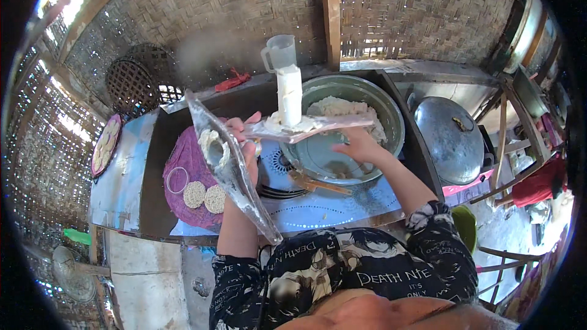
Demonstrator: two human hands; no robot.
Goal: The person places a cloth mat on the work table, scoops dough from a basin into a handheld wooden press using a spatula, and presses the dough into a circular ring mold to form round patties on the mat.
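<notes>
My left hand (247,146) is closed around a hand press made of two long boards (235,174), spread apart. One board has a dough-smeared round opening; from the other (318,125) a thick whitish cylinder (289,95) stands upright, dough about its foot. My right hand (364,145) is by that board's right end, over a green basin (400,131), thumb apart, fingertips partly hidden; it appears open. Pale dough (342,107) lies in the basin's far side. On a purple round mat (183,214) sit two strand-patterned dough rounds (194,195) and a white ring (178,180).
A clear jug (282,51) stands beyond the cylinder. A wooden spatula (324,184) and dark stacked discs (281,192) lie before the basin. Right are a large lidded metal pot (446,140) and part of a person in red (538,186). A tray of pale rounds (107,145) is far left.
</notes>
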